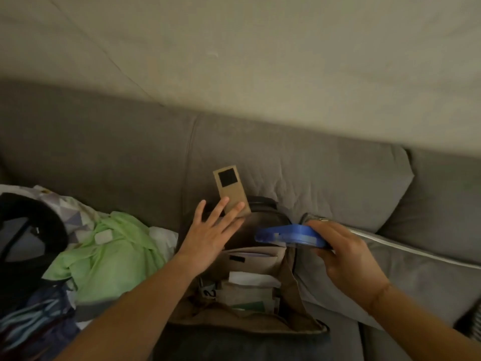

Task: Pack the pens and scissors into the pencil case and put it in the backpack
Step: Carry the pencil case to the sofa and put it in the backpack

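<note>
Right hand [348, 256] grips a flat blue pencil case [291, 237], glossy plastic with rounded edges, held level just above the open tan backpack [260, 319] on the grey sofa [312, 173]. Left hand [208, 235] has its fingers spread straight, pressing back the backpack's flap strap [230, 187], holding nothing.

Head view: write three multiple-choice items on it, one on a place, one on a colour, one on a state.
1. Where is the pencil case?
A. Above the open backpack, in the right hand
B. On the green cloth
C. On the floor

2. What colour is the pencil case?
A. Red
B. Blue
C. Yellow

3. How is the left hand?
A. Closed in a fist
B. Gripping the green cloth
C. Fingers straight, touching the tan flap

Key: 1 A, the right hand's grip holds it over the opening; 2 B, it is plainly blue; 3 C, the spread fingers lie against the flap.
</note>
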A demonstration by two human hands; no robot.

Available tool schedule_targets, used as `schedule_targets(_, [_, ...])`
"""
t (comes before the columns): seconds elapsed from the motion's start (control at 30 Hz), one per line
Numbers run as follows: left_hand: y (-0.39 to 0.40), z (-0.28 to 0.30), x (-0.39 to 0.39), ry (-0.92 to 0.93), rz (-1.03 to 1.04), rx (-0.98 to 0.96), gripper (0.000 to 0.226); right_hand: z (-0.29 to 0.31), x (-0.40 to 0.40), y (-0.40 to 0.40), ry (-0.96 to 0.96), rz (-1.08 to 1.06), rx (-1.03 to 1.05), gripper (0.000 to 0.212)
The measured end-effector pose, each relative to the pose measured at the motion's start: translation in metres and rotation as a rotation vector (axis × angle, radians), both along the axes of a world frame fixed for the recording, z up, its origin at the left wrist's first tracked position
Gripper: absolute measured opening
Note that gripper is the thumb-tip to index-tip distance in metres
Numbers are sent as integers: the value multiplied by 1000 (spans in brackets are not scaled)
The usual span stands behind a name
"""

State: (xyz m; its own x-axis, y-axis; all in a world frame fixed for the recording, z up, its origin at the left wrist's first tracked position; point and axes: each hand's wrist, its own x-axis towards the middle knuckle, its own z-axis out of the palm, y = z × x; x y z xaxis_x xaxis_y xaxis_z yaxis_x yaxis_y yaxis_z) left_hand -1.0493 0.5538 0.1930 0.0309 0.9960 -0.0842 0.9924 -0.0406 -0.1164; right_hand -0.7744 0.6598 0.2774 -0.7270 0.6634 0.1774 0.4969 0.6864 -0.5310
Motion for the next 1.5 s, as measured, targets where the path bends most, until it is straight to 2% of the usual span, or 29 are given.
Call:
schedule_targets(0.07, [-4, -1, 2, 20, 9, -23, 112, 5, -6, 4, -24, 21, -20, 67])
schedule_targets(0.17, [-12, 0, 3, 31, -8, -53, 124, 8, -30, 5, -43, 32, -31, 69])
schedule_targets(0.27, [-14, 3, 3, 22, 12, -84, 129, -12, -59, 7, -271, 196, 149, 72])
schedule_targets(0.4, [-15, 7, 1, -10, 30, -90, 124, -59, -77, 11, -559, 366, 172, 66])
schedule_targets(0.5, [-16, 7, 0, -13, 19, -64, 122, -83, -87, 10, -734, 340, 42, 56])
schedule_targets(0.6, [-17, 6, 0, 5, -9, -42, 118, -101, -95, 11, -876, 273, -94, 56])
schedule_targets(0.77, [-18, 2, -5, -37, -60, -6, 92, -114, -93, 1, -1172, 345, 75, 43])
schedule_targets(0.83, [-21, -1, -8, -46, -70, 1, 86, -106, -95, -4, -1103, 297, 40, 40])
schedule_targets(0.87, [-24, -2, -10, -45, -74, 0, 86, -98, -97, -8, -956, 221, 14, 37])
schedule_targets(0.9, [-27, -3, -12, -43, -80, -3, 86, -90, -100, -12, -724, 85, -30, 32])
schedule_targets(0.97, [-33, -5, -17, -34, -98, -15, 86, -60, -112, -21, -137, -249, -172, 25])
schedule_targets(1.0, [-35, -6, -19, -27, -111, -23, 85, -46, -121, -21, 96, -382, -364, 25])
schedule_targets(1.03, [-38, -5, -19, -23, -119, -32, 85, -32, -132, -19, 228, -459, -626, 27])
schedule_targets(1.07, [-40, -4, -19, -23, -122, -37, 85, -23, -143, -14, 243, -459, -860, 32])
schedule_targets(1.13, [-41, -2, -18, -36, -128, -22, 83, -7, -162, -7, 118, -362, -1166, 51])
schedule_targets(1.23, [-48, -2, -20, -114, -273, 77, 61, -1, -165, -7, 183, -223, -1308, 73])
schedule_targets(1.3, [-55, -9, -24, -202, -469, 147, 47, -1, -153, -14, 222, -189, -1252, 64])
schedule_targets(1.37, [-57, -20, -28, -270, -500, 114, 48, -7, -130, -30, 223, -141, -1159, 31])
schedule_targets(1.4, [-56, -25, -28, -295, -430, 61, 50, -15, -116, -40, 193, -111, -1124, 13])
schedule_targets(1.43, [-53, -29, -29, -323, -316, 0, 50, -25, -104, -48, 132, -80, -1107, 4])
schedule_targets(1.5, [-44, -32, -27, -378, -66, -95, 48, -53, -83, -59, -65, -19, -1069, 13])
